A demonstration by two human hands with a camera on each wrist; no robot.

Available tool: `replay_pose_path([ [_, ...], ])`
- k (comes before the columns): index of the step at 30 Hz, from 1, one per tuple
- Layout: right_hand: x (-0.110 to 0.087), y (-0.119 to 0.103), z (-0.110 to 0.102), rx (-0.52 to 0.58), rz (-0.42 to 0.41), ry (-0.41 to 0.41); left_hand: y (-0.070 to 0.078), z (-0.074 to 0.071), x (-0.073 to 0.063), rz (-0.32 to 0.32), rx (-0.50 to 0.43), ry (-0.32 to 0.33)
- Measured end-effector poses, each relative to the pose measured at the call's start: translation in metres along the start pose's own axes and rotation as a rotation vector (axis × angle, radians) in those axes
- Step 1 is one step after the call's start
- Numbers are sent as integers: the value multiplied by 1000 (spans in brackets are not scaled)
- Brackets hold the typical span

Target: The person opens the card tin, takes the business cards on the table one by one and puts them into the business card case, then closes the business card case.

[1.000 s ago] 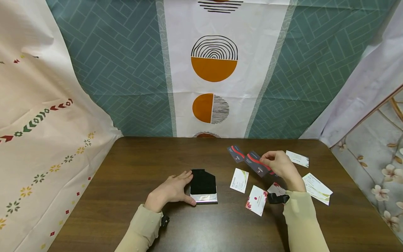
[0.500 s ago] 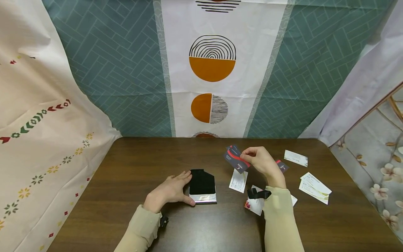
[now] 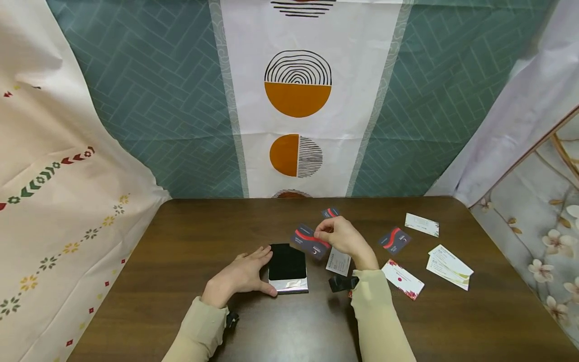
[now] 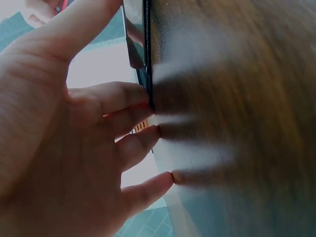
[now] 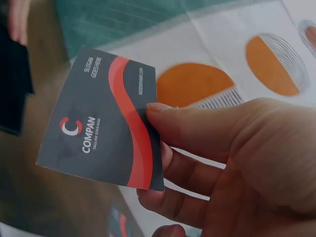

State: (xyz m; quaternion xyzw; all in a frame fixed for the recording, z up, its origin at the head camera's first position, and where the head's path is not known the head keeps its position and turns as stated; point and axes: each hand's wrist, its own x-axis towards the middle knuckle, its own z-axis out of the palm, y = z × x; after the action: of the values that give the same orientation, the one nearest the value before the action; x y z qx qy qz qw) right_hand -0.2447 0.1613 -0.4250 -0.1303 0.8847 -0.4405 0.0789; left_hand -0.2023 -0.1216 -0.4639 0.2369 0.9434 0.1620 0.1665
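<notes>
A black card case (image 3: 287,264) with a silver metal strip along its near end lies on the table. My left hand (image 3: 239,276) spreads along the case's left side; in the left wrist view the fingers (image 4: 140,148) are nearly straight, fingertips down at the tabletop and the index finger right at the case's edge. Between thumb and fingers, my right hand (image 3: 346,239) pinches a dark grey business card (image 5: 74,143) with a red wavy band. That card hangs just right of the case's far right corner and overlaps it in the head view.
Below the right hand lies a white card (image 3: 338,261). Two dark cards with red bands (image 3: 330,213) (image 3: 395,241) lie further out. To the right are a floral white card (image 3: 402,279), overlapping white cards (image 3: 449,267) and a white card (image 3: 422,224) near the back. Patterned cloth (image 3: 298,166) hangs behind the table.
My right hand has moved left from among the cards toward the case, carrying the dark business card. The left hand has stayed beside the case. The head view has shifted slightly.
</notes>
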Motion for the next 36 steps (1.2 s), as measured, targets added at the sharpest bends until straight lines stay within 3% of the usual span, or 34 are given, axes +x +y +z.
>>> replay_pose_path([
  [11,10,-9,33,-82,-91,-119,-4,3,2,-31,-19,2],
  [36,23,-7,66,-256,-218,-138,-3,-1,1,-18,-20,1],
])
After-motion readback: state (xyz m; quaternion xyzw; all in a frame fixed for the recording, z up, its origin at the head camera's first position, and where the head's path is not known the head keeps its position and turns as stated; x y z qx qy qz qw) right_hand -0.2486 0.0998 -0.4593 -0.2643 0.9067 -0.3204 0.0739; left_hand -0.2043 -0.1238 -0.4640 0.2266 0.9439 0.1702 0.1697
